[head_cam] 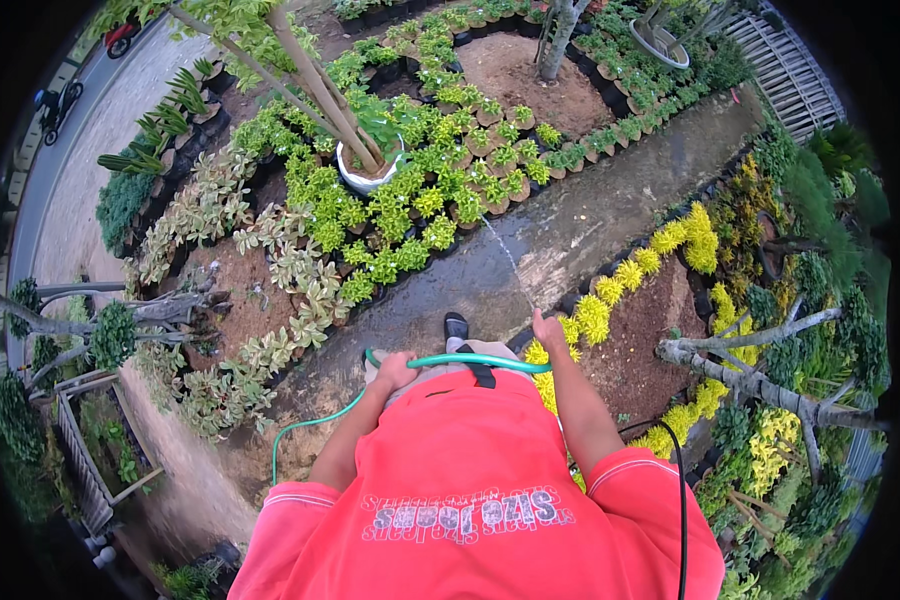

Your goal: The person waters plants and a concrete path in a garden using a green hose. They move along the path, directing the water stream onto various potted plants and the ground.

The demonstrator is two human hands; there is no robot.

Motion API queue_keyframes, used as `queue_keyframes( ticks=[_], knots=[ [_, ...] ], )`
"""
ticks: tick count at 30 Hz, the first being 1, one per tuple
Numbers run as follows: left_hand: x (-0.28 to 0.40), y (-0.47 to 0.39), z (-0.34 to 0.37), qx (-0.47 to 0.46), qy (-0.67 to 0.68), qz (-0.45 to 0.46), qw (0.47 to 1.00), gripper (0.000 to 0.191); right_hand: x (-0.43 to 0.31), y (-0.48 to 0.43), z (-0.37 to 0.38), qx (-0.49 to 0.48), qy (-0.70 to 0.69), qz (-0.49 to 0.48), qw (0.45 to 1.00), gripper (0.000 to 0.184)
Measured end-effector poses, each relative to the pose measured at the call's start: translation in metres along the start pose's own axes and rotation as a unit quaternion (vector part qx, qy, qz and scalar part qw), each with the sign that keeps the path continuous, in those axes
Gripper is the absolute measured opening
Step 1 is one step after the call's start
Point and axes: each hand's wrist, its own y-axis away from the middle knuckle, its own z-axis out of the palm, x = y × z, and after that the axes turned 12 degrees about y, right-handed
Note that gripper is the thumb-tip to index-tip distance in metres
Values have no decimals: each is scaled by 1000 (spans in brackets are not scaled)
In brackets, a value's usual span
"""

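A green garden hose (487, 361) runs across my waist from one hand to the other, then trails down past my left forearm to the ground. My left hand (399, 369) is closed around it at my left hip. Farther forward, my right hand (546, 328) grips the hose near its end; the nozzle end itself is mostly hidden by the fingers. A thin stream of water (506, 251) leaves that hand and reaches the edge of the bright green potted plants (439, 232) across the path.
I stand on a wet concrete path (435, 292). Yellow-leaved plants (592, 319) line its right side, variegated plants (300, 300) its left. A tree in a white pot (364, 180) rises ahead. Bare-branched trees (765, 386) stand at both sides; a road (60, 165) with motorcycles lies far left.
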Motion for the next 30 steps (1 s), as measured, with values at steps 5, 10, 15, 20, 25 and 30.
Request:
queue_keyframes(
  ticks=[5, 10, 15, 20, 25, 30],
  knots=[
    [-9, 1, 10, -1, -13, 11, 1000, 22, 4, 9, -5, 49, -6, -5, 999, 70],
    [-15, 7, 15, 0, -8, 24, 1000, 23, 0, 13, -11, 61, 11, 3, 998, 68],
    [-12, 15, 11, 15, -3, 18, 1000, 22, -7, 18, -15, 83, 2, 30, 996, 68],
    [-8, 20, 9, 34, 8, 13, 999, 21, 2, 11, -8, 84, -18, 54, 995, 70],
    [-10, 21, 7, 41, 5, 8, 999, 19, 3, -4, 12, 1, 38, -10, 999, 72],
    [-13, 25, 5, 59, 18, 23, 998, 19, 4, -6, 19, 50, 18, 20, 998, 73]
  ],
)
